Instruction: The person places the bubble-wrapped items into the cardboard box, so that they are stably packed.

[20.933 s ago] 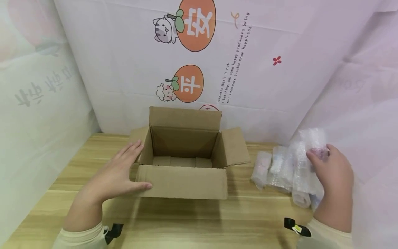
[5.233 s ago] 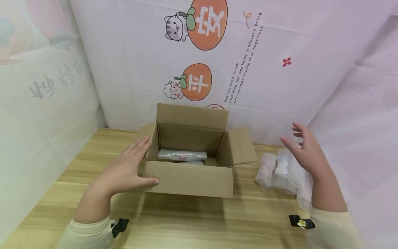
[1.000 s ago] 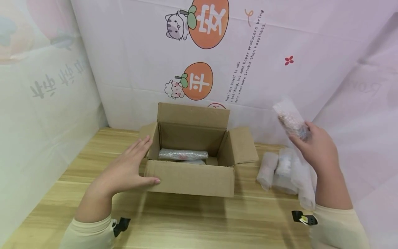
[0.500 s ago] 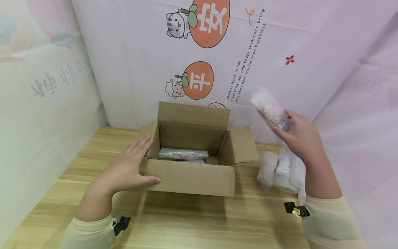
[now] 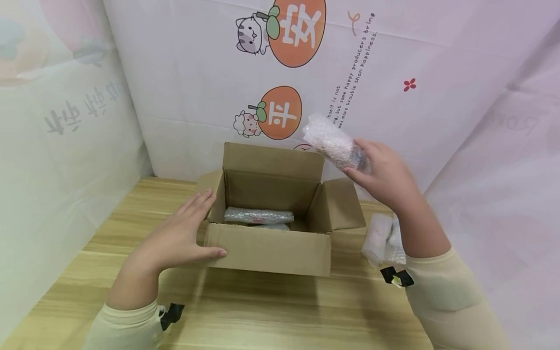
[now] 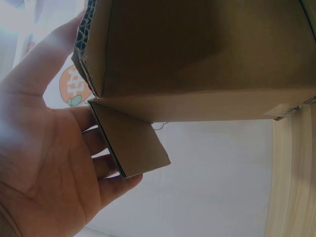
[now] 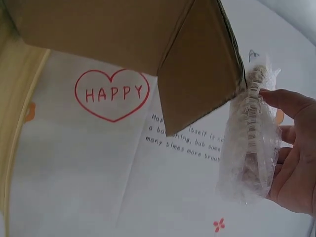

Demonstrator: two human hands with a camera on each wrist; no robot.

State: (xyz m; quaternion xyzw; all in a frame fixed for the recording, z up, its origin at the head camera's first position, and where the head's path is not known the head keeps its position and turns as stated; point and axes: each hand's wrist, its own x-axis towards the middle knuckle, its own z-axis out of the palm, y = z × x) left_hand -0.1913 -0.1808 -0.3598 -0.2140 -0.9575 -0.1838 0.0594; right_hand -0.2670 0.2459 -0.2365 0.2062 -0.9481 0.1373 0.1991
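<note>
Hours are counted around the cardboard box (image 5: pixel 271 192) in the head view. At nine, on the far left, hung a pale curtain (image 5: pixel 57 189). At about eight, the left hand (image 5: pixel 175 238) had its fingers extended against the left flap (image 5: pixel 209 183), its thumb apart across the edge of the front flap (image 5: pixel 271 250). The box stood open on the wooden table (image 5: pixel 253 316); that front flap, leaning out at six, partly hid the wrapped pieces (image 5: pixel 259 215) inside. The back flap (image 5: pixel 273 160) rose at twelve before the printed backdrop (image 5: pixel 183 87). Between one and two, above the box, was a bubble-wrapped bundle (image 5: pixel 332 143), clamped between thumb and fingers of the right hand (image 5: pixel 382 175). The right flap (image 5: pixel 345 206) jutted out at three, below that grip; whether it touched the bundle I couldn't tell. Just past three, more wrapped bundles (image 5: pixel 377 238) lay on the table, partly covered by the right forearm (image 5: pixel 422 226).
</note>
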